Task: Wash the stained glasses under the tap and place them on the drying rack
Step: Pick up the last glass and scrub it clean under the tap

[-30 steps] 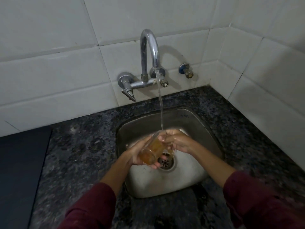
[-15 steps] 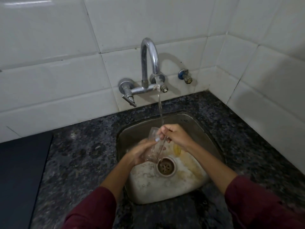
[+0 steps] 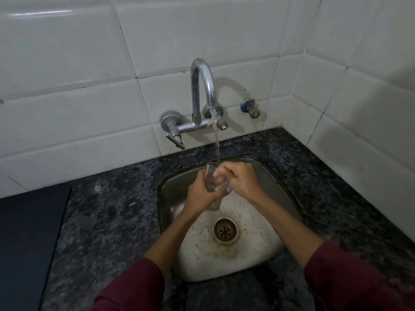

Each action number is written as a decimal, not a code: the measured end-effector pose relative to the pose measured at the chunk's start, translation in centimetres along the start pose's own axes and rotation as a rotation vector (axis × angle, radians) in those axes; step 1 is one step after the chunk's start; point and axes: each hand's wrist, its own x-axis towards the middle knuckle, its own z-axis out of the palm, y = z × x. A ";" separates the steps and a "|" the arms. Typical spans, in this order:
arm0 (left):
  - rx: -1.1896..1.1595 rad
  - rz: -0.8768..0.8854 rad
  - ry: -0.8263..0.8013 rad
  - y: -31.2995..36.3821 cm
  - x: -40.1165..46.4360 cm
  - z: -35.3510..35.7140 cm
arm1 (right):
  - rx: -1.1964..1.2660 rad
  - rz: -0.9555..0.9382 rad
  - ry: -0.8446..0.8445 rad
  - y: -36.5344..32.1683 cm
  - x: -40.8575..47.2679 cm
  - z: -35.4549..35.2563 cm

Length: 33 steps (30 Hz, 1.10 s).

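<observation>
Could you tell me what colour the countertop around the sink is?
Dark speckled grey-black countertop, seen in the head view.

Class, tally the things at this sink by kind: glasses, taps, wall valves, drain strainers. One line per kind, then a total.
Glasses: 1 (glass)
Taps: 1 (tap)
Wall valves: 1 (wall valve)
Drain strainers: 1 (drain strainer)
Total: 4

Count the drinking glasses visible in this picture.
1: the glass is gripped by the left hand and right hand under the tap. No others visible.
</observation>
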 end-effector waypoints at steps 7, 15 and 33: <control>-0.530 -0.145 -0.503 1.0 1.9 -2.4 | 0.150 -0.132 -0.012 -0.4 0.8 -1.2; 0.029 0.122 0.088 1.9 1.0 0.2 | -0.062 -0.080 0.080 -1.4 1.2 -0.2; -0.115 0.088 -0.124 2.1 2.6 -1.4 | 0.017 -0.120 0.147 -1.2 2.1 -1.0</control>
